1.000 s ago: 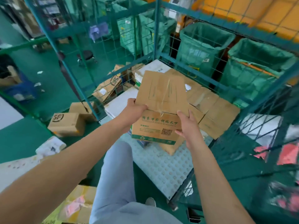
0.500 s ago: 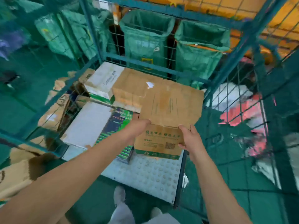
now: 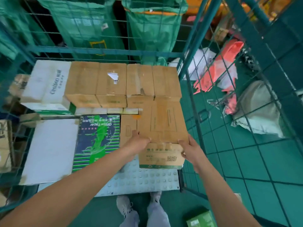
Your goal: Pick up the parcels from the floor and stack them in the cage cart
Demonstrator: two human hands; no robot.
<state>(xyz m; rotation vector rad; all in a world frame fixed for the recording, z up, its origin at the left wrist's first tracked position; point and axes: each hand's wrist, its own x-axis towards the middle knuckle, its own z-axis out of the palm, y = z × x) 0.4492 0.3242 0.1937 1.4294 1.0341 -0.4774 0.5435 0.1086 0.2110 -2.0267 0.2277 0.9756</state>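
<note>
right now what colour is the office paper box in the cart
Dark navy with bright green stripes and a green splash design, seen in the head view: office paper box.

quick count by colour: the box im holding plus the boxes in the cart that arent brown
brown box held in the hands: 1
white boxes: 2
blue and green box: 1
total: 4
</note>
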